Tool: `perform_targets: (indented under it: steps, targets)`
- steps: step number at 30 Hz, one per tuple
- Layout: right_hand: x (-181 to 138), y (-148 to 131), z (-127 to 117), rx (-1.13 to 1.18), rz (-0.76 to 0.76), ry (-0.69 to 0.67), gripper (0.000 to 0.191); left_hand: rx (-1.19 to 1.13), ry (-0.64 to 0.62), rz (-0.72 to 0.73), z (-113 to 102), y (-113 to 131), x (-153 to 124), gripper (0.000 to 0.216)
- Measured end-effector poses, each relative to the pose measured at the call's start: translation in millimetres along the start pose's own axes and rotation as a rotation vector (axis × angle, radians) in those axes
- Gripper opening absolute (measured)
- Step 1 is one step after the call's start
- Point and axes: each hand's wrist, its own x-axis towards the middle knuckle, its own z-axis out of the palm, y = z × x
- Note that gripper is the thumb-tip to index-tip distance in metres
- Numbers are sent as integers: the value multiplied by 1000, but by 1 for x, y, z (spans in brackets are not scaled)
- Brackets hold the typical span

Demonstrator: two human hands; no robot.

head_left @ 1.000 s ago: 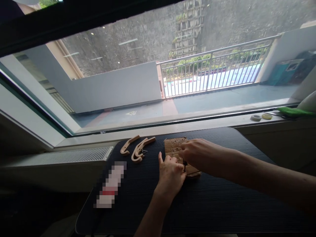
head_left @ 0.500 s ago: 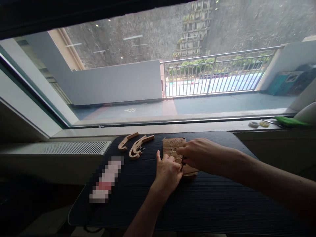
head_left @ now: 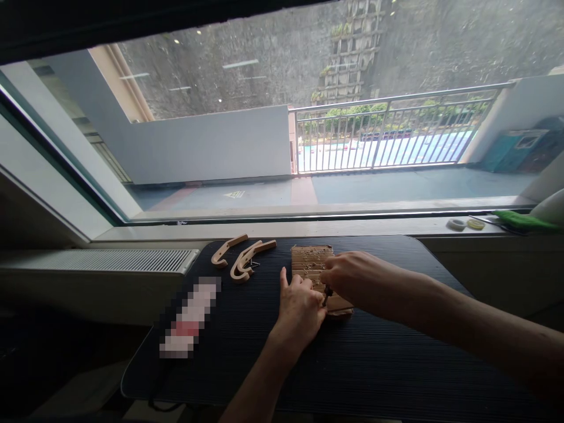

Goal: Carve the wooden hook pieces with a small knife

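A piece of brown cardboard [head_left: 312, 254] lies on the dark table, its surface pitted with small holes. My right hand [head_left: 348, 271] is closed around a screwdriver [head_left: 328, 292], mostly hidden in the fist; its short dark shaft points down at the cardboard. Against the cardboard's left side rests my left hand [head_left: 302, 302], little finger stretched out, thumb and forefinger closed at the tool's tip. What they pinch is hidden. To the left lie curved wooden hooks: a single hook [head_left: 227, 251] and a pair of overlapping hooks [head_left: 247, 263], with small screws [head_left: 254, 264] beside them.
The dark table [head_left: 388, 364] stands against a windowsill [head_left: 352, 227]. A blurred-out pale object [head_left: 190, 320] lies on the table's left. On the sill at right are tape rolls [head_left: 456, 224] and a green cloth-like item [head_left: 524, 221]. A vented white unit [head_left: 132, 261] borders the left.
My right hand has shifted slightly up and turned, so more of the screwdriver shows below it. My left hand stays in place on the cardboard.
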Motion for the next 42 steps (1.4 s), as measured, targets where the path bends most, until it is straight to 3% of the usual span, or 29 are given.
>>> perform_targets:
  steps: [11,18,28,42]
  targets:
    - [1,0,1,-126,-12,-31,20,4,0,0,-3,2,-1,13]
    - [-4,-2,-3,48,25,11,16,-16,14,3,0,-1,0,12]
    - [0,-1,0,-86,-13,-50,20,-40,26,-5,1,0,1,11]
    - [5,-3,2,-105,-6,-16,16,-24,9,0,-3,2,0,12]
